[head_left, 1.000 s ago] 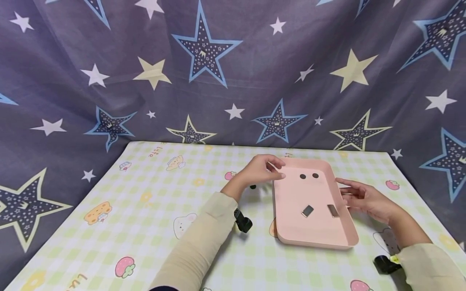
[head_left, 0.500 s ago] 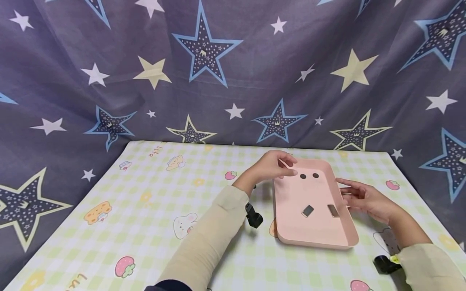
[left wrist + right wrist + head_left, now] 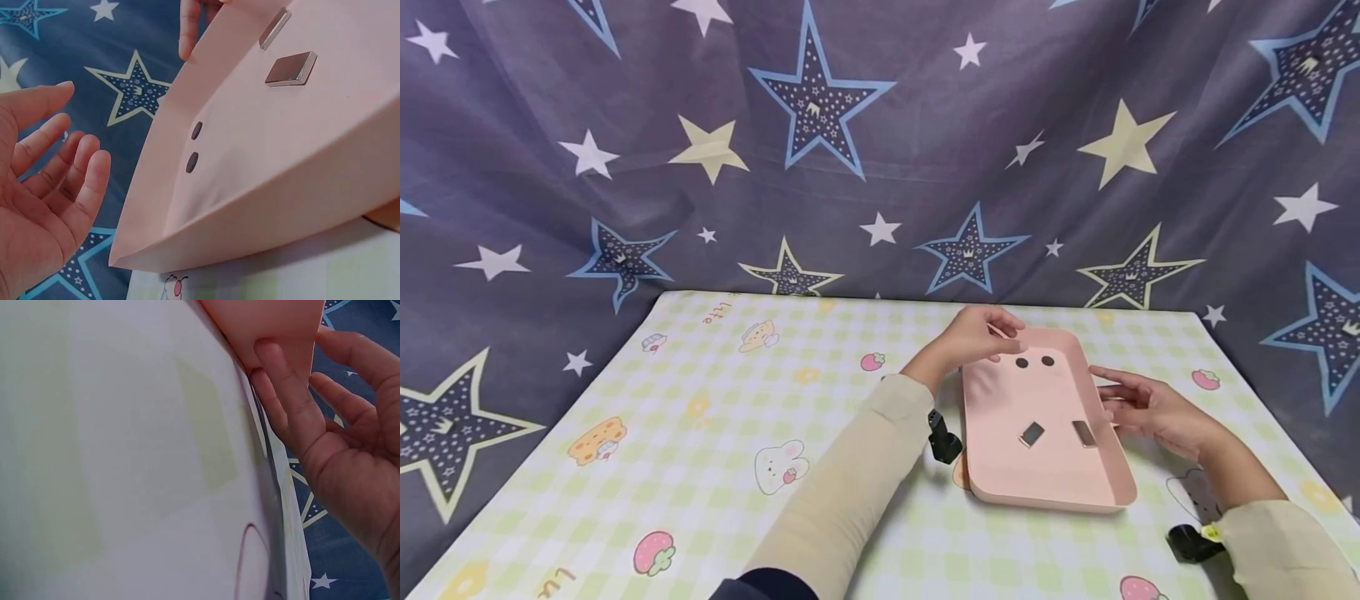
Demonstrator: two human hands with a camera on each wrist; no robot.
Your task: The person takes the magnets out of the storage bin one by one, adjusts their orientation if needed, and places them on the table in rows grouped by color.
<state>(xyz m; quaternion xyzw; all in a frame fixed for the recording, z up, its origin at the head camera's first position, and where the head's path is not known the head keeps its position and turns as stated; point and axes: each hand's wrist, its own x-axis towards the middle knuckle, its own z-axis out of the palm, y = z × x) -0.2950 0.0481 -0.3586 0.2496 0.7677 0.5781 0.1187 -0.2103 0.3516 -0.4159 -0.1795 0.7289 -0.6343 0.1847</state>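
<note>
A pink rectangular tray lies on the table's right half. Two small dark discs sit near its far end, the left disc beside the right disc. Nearer the front are two flat metal blocks, one silver-edged block and one brownish block by the right wall. My left hand hovers over the far left corner; in the left wrist view its loosely bent fingers hold nothing and stay off the tray. My right hand touches the outside of the right wall with extended fingers.
A green checked tablecloth with printed cartoons covers the table. Behind it hangs a dark star-patterned curtain. Black wrist cameras sit under both sleeves, the left camera close to the tray's left wall.
The left hand has moved right and slightly away along the tray's far left corner. My right hand, the tray, the discs and the blocks stay in place.
</note>
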